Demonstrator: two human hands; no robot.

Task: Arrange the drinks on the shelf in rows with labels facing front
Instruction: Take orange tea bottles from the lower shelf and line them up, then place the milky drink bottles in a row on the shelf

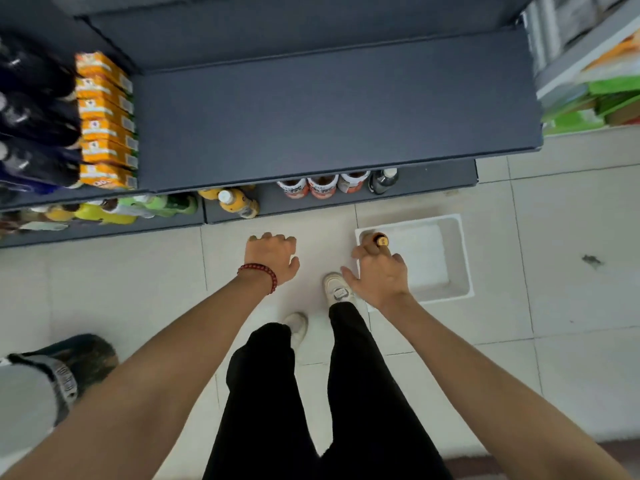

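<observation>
Right hand (379, 273) at centre right, fingers (395, 259) curled round a small bottle (381, 241). Only its round, glossy orange cap shows, pointing straight up at the camera, long axis vertical. It sits over the near-left corner of a white rectangular plastic tub (462, 258) on the pale tiled floor (554, 306). Left hand (272, 254), red bead bracelet (259, 273) at the wrist, hangs loosely curled, holding nothing. Matte grey shelf (329, 116) fills the top.

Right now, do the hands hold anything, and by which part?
The right hand holds a bottle by its neck, fingers curled just under the orange cap, above the white bin. The left hand holds nothing.
</observation>
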